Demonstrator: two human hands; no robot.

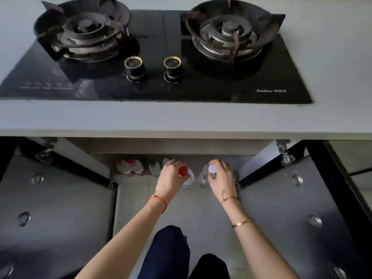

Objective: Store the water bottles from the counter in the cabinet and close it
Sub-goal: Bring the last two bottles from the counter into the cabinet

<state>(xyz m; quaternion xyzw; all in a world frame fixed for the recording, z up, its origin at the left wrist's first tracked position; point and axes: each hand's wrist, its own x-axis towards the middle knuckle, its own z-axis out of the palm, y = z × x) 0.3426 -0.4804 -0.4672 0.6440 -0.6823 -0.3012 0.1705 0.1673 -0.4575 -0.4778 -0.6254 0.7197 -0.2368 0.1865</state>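
Note:
Below the counter the cabinet [181, 147] stands with both doors swung wide. My left hand [169, 181] grips a clear water bottle with a red cap [183, 171] at the cabinet's front edge. My right hand [221, 179] grips a clear bottle with a white cap [212, 169] just to its right. The two bottles stand upright and close together. Several more bottles stand inside at the left: two with red caps [129, 167], one with a green cap [154, 168] and one partly hidden behind my left hand.
A black two-burner gas hob [157, 57] with two knobs sits in the grey counter [181, 117] above. The left door [50, 208] and right door [291, 198] jut out on either side. My knees in dark trousers [171, 254] are below, over a grey floor.

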